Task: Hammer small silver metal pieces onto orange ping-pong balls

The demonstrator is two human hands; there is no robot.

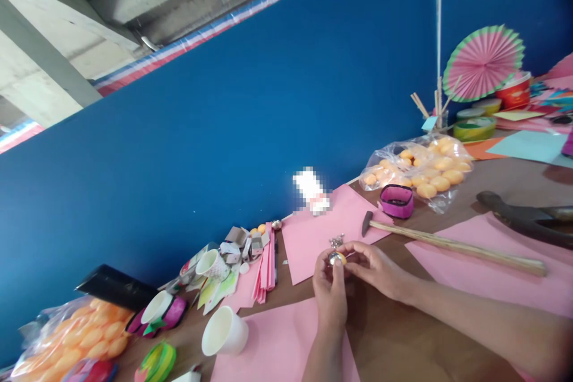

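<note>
My left hand is closed on a small round piece, shiny silver on top with orange at its right side. My right hand reaches in from the right, its fingers pinching the orange side. The piece is partly covered by my fingers, so its exact kind is unclear. Just beyond my fingertips, a little heap of small metal pieces lies on a pink paper sheet. A hammer with a wooden handle lies to the right of my hands.
Bags of orange balls stand at the left and back right. A white cup tilts at front left. A purple band, black-handled tool and pink fan are to the right. A blue panel borders the table.
</note>
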